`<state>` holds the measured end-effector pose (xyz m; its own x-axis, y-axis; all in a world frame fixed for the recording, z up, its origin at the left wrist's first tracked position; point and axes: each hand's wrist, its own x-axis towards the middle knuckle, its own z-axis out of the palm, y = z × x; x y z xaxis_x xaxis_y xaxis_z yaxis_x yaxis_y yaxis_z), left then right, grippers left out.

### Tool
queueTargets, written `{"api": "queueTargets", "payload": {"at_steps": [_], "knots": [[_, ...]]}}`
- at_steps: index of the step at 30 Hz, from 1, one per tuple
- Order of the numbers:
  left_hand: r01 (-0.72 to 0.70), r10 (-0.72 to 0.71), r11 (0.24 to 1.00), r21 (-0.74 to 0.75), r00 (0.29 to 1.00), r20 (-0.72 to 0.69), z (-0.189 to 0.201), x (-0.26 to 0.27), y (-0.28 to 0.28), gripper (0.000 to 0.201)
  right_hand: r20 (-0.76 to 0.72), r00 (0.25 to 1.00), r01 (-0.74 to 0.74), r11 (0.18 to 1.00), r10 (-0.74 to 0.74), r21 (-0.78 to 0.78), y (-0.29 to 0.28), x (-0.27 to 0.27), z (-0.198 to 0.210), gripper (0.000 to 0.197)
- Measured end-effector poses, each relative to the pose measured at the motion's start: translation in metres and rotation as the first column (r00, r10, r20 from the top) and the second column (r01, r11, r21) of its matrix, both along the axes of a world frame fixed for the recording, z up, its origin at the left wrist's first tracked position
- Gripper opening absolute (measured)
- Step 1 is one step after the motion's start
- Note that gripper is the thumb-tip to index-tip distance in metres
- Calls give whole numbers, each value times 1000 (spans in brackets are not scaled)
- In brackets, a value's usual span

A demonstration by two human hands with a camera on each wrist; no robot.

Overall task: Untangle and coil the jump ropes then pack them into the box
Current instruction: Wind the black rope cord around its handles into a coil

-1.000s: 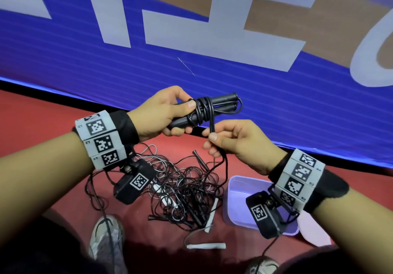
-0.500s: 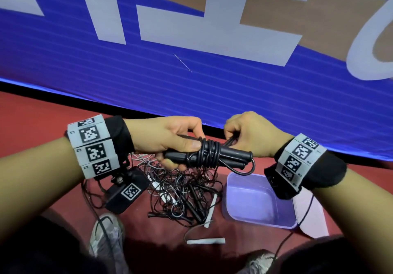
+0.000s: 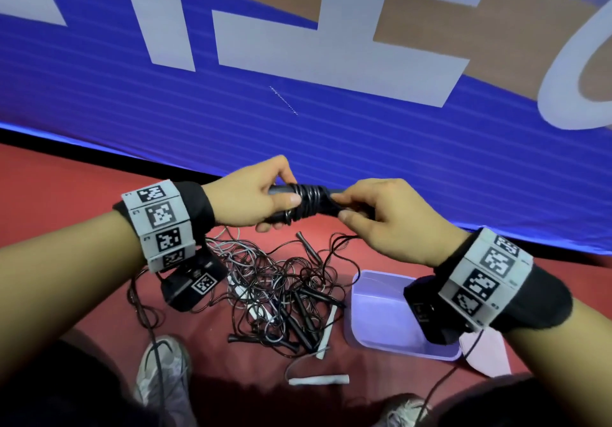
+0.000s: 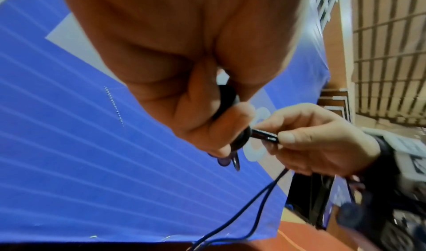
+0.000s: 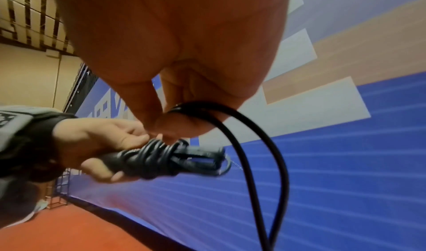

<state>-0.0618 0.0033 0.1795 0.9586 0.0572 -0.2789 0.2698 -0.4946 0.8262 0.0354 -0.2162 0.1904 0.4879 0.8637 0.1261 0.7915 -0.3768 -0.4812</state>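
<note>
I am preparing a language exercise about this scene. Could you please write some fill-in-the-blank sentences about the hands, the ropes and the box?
1. The left hand grips the handles of the ____ jump rope.
2. The right hand pinches a loose loop of that rope's ____.
3. The tangled ropes lie on the ____ floor.
4. The lilac box holds ____ ropes.

Missing words: black; cord; red; no
</note>
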Motion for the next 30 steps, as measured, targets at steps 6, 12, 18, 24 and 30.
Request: {"api": "queueTargets", "payload": {"at_steps": [6, 12, 18, 24, 30], "knots": [[-122, 163, 921, -370, 983, 82, 18, 0, 7, 19, -107, 994, 60, 962, -33, 266, 3, -5, -5, 25], [-91, 165, 774, -627, 984, 60, 30, -7, 14, 18, -655, 755, 252, 905, 37, 343, 5, -8, -1, 18], [32, 32, 685, -727, 997, 73, 27, -12, 17, 54, -731, 678, 258, 909, 71, 328, 4, -5, -3, 12], [133, -117, 599, -790, 990, 78, 25, -15, 6, 42, -701, 709, 142, 961, 69, 238, 6, -7, -14, 28], [242, -334, 638, -731, 942, 20, 16, -21, -3, 51, -299, 948, -120, 993, 108, -22, -3, 13, -12, 26]]}}
